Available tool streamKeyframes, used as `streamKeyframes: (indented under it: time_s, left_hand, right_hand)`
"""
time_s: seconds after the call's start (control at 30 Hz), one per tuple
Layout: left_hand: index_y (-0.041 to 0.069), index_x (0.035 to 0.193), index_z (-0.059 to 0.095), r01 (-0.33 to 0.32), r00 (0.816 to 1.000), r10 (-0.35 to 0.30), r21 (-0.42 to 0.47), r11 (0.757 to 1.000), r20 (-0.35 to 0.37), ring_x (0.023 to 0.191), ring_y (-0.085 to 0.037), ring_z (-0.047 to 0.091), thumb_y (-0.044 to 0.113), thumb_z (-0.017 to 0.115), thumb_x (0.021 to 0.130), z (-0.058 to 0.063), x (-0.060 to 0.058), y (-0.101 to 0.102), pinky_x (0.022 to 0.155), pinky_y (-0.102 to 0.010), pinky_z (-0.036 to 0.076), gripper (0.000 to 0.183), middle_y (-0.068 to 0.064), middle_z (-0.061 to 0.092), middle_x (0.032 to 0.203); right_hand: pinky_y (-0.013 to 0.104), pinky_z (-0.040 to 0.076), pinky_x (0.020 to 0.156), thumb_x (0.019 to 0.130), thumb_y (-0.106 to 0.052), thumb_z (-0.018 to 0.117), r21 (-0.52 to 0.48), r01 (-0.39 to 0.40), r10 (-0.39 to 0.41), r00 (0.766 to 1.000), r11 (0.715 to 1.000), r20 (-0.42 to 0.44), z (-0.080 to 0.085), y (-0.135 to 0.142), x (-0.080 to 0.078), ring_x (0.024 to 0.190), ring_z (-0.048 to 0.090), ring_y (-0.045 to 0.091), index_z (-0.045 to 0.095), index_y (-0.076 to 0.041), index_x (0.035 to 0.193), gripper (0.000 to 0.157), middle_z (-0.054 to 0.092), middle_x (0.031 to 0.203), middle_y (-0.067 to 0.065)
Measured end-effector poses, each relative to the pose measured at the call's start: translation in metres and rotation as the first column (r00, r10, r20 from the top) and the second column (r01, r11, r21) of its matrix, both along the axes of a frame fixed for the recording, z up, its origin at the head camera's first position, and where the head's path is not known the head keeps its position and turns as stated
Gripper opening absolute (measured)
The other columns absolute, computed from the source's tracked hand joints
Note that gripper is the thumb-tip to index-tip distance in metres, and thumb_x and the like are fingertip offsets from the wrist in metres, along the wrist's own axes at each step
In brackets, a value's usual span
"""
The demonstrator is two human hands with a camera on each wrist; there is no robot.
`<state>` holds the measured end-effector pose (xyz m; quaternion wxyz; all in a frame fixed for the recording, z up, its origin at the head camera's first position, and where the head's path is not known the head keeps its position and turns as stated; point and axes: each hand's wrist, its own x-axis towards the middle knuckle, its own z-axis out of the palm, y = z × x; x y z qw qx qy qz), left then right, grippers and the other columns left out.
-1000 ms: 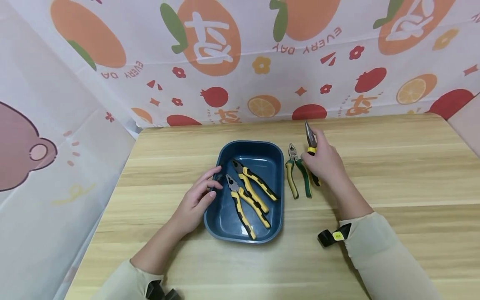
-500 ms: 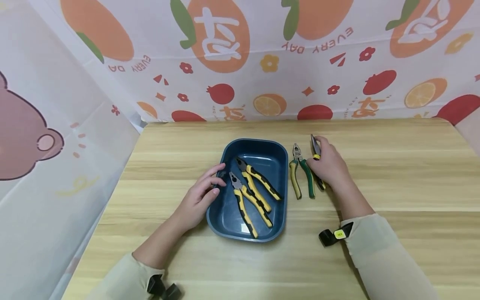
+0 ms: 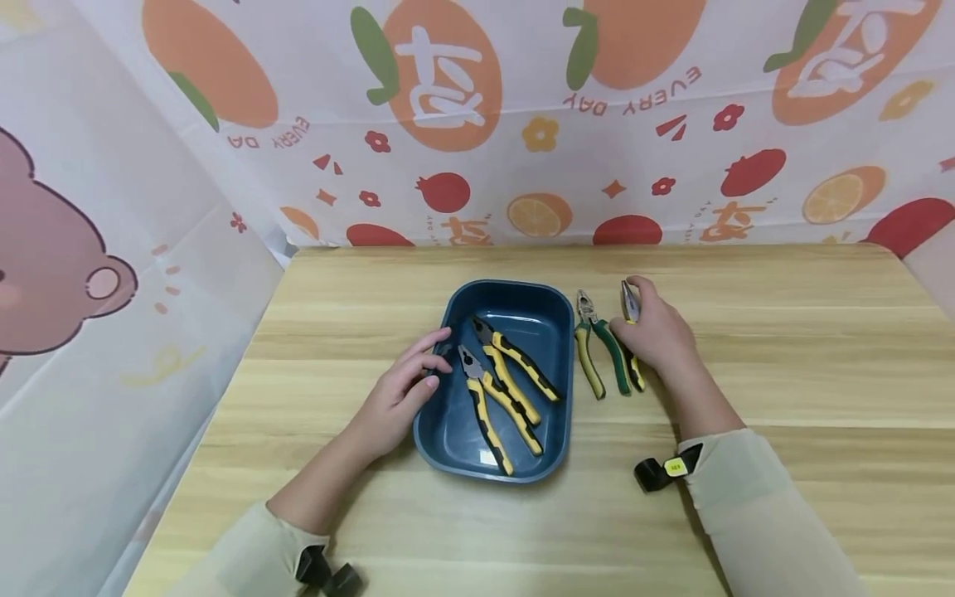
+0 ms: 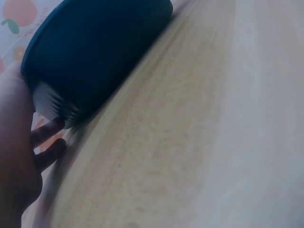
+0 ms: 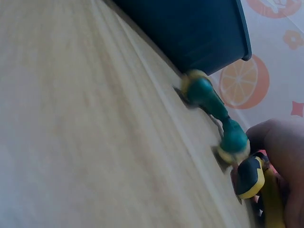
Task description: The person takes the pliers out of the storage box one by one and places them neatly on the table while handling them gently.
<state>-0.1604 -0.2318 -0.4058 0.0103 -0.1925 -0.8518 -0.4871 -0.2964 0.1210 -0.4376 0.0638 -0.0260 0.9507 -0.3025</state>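
My left hand (image 3: 395, 390) grips the left wall of a dark blue plastic tray (image 3: 448, 439), fingertips over the rim and two fingers outside in the left wrist view. Inside the tray lie two pairs of yellow-and-black pliers, the nearer pair (image 3: 473, 377) partly overlapping the farther pair (image 3: 505, 375). To the tray's right, green-handled combination pliers (image 3: 613, 356) lie with handles spread. Just right of them, my right hand (image 3: 660, 332) holds yellow-and-black needle-nose pliers (image 3: 630, 303), nose pointing away from me. The hand covers their middle; a handle end (image 5: 251, 175) shows in the right wrist view.
A light wood-grain table (image 3: 806, 365) bears everything. Behind it hangs a white fruit-print cloth (image 3: 627, 157), and another cloth with a pink bear (image 3: 60, 274) hangs at the left. Each sleeve cuff carries a small black camera (image 3: 652, 474).
The right hand has brought the needle-nose pliers down and towards me, beside the green-handled pliers. The left hand stays on the tray wall. The head view has shifted slightly.
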Motion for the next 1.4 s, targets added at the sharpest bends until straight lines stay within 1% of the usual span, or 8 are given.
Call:
streamKeyframes:
  time_s: [0.23,0.57,0.77,0.9,0.97,1.1,1.17,1.4]
  left_hand:
    - [-0.001,0.108,0.058,-0.006,1.0,0.006,0.008,1.0,-0.019,0.141,-0.016,0.026,0.003,0.042,0.097,0.005,-0.001,-0.001,0.106,-0.021,0.027,0.02,-0.004,0.033,0.151]
    - [0.0,0.108,0.058,0.003,1.0,-0.003,0.013,1.0,-0.007,0.141,-0.018,0.025,0.003,0.043,0.097,0.006,0.001,-0.002,0.108,-0.02,0.024,0.02,-0.005,0.033,0.15]
    - [0.0,0.108,0.059,0.001,1.0,-0.001,0.012,1.0,0.004,0.141,-0.016,0.026,0.005,0.043,0.098,0.005,0.0,-0.003,0.109,-0.026,0.025,0.019,-0.003,0.034,0.15]
    - [0.001,0.108,0.059,0.002,1.0,-0.002,0.009,1.0,0.014,0.141,-0.018,0.027,0.005,0.043,0.098,0.003,0.003,-0.003,0.109,-0.028,0.026,0.019,-0.004,0.034,0.15]
    - [0.0,0.108,0.058,0.005,1.0,-0.006,0.01,1.0,0.013,0.141,-0.019,0.026,0.005,0.043,0.098,0.002,0.004,-0.004,0.109,-0.029,0.026,0.019,-0.005,0.034,0.15]
    - [0.001,0.109,0.058,0.01,1.0,-0.01,0.02,1.0,0.015,0.141,-0.019,0.026,0.006,0.043,0.098,0.001,0.004,-0.004,0.109,-0.033,0.027,0.019,-0.005,0.033,0.151]
    - [0.001,0.109,0.058,0.011,1.0,-0.012,0.026,1.0,0.012,0.141,-0.018,0.026,0.006,0.043,0.098,0.001,0.004,-0.004,0.109,-0.036,0.028,0.02,-0.005,0.033,0.151]
    - [0.001,0.109,0.058,0.017,1.0,-0.017,0.025,1.0,0.003,0.14,-0.02,0.028,0.005,0.043,0.098,0.001,0.009,-0.006,0.105,-0.024,0.03,0.019,-0.007,0.034,0.15]
  right_hand:
    - [0.043,0.04,0.068,0.085,-0.035,0.055,0.008,0.025,-0.025,0.997,1.0,-0.071,0.005,-0.001,-0.003,0.086,0.053,0.03,0.034,-0.018,0.142,0.063,0.058,0.105,0.015]
    - [0.041,0.041,0.067,0.085,-0.032,0.052,-0.001,0.009,-0.009,0.994,1.0,-0.106,0.002,-0.002,-0.002,0.085,0.053,0.027,0.047,-0.015,0.133,0.051,0.058,0.098,0.013]
    - [0.048,0.045,0.064,0.088,-0.032,0.052,0.089,0.018,0.005,0.967,0.996,-0.254,0.006,-0.012,0.008,0.088,0.053,0.031,0.054,-0.012,0.125,0.042,0.056,0.103,0.015]
    - [0.042,0.046,0.057,0.089,-0.03,0.055,0.091,-0.012,0.049,0.906,0.996,-0.421,0.013,-0.034,0.026,0.081,0.054,0.026,0.063,-0.011,0.114,0.032,0.059,0.09,0.011]
    - [0.036,0.044,0.056,0.089,-0.028,0.057,0.061,-0.069,0.09,0.852,0.996,-0.516,0.019,-0.05,0.038,0.075,0.052,0.021,0.066,-0.011,0.108,0.027,0.059,0.083,0.006]
    - [0.029,0.044,0.058,0.087,-0.025,0.06,0.032,-0.243,0.2,0.708,0.969,-0.677,0.031,-0.084,0.066,0.07,0.051,0.014,0.069,-0.013,0.099,0.019,0.062,0.08,-0.001]
    - [0.028,0.045,0.06,0.087,-0.027,0.06,0.063,-0.326,0.28,0.678,0.943,-0.68,0.033,-0.099,0.077,0.073,0.052,0.012,0.069,-0.014,0.101,0.02,0.063,0.084,-0.002]
    - [0.032,0.045,0.072,0.081,-0.039,0.068,0.244,-0.376,0.446,0.801,0.894,-0.4,0.031,-0.126,0.093,0.085,0.05,0.014,0.063,-0.022,0.118,0.04,0.057,0.1,-0.002]
